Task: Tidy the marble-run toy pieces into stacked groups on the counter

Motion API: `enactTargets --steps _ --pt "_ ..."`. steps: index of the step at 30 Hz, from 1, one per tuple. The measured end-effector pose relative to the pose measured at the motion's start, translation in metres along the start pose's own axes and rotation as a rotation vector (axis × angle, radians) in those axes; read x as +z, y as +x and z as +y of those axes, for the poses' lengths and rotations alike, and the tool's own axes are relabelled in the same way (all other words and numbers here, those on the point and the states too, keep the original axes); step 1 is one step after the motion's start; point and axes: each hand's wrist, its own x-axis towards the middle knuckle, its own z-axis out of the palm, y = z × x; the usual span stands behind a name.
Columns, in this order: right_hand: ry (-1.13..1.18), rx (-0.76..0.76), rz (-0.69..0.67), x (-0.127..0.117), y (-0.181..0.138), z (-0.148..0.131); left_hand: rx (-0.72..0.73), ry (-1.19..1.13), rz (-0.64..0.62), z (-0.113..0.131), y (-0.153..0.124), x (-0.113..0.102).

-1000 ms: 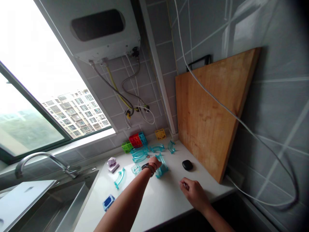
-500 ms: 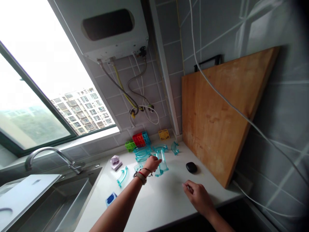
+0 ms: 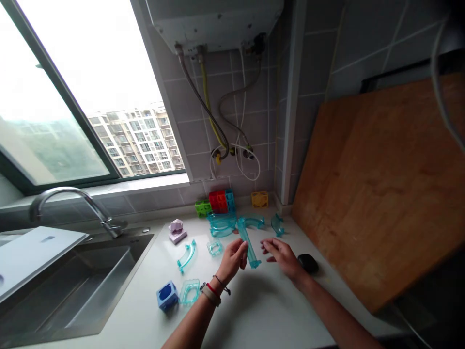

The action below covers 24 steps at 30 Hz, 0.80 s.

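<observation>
My left hand [image 3: 234,258] is closed on a long straight piece of clear teal track [image 3: 247,242], held up over the white counter [image 3: 254,310]. My right hand [image 3: 280,254] hovers just right of that piece with its fingers spread and nothing in them. Behind the hands lie more teal curved track pieces [image 3: 221,224], and one curved piece [image 3: 187,255] lies to the left. A black oval case [image 3: 308,262] sits right beside my right hand.
Green, red, blue and yellow cube blocks [image 3: 218,201] stand against the tiled wall. A purple block [image 3: 177,230], a blue cube [image 3: 166,295] and a teal square frame [image 3: 189,291] lie near the sink [image 3: 72,286]. A wooden board [image 3: 381,184] leans at right.
My left hand has lifted the straight teal track off the counter. My right hand has moved from the counter's near edge up beside it. The view has dropped and come closer.
</observation>
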Motion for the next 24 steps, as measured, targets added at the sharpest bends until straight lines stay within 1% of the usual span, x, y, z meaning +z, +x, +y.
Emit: enactTargets --steps 2,4,6,8,10,12,16,20,24 --pt "0.058 0.033 -0.042 0.019 0.032 0.001 -0.012 -0.084 -0.046 -0.004 0.006 -0.004" --pt "0.118 0.077 -0.109 0.035 0.051 0.009 -0.036 -0.156 -0.087 -0.009 0.007 -0.009" --pt "0.158 0.122 -0.176 0.045 0.055 0.022 -0.069 -0.218 -0.121 -0.015 0.004 -0.012" --pt "0.209 0.168 -0.236 0.05 0.05 0.032 -0.107 -0.275 -0.151 -0.021 0.0 -0.014" --pt "0.281 0.208 -0.268 0.05 0.045 0.039 -0.149 -0.318 -0.177 -0.023 -0.003 -0.014" --pt "0.344 0.234 -0.268 0.048 0.044 0.041 -0.179 -0.341 -0.193 -0.023 -0.003 -0.012" --pt "0.358 0.255 -0.241 0.043 0.05 0.039 -0.217 -0.363 -0.13 -0.023 0.0 -0.011" --pt "0.353 0.239 -0.195 0.041 0.05 0.036 -0.224 -0.375 -0.061 -0.024 0.003 -0.014" --pt "0.344 0.24 -0.156 0.042 0.048 0.034 -0.299 -0.515 0.039 -0.023 0.005 -0.018"
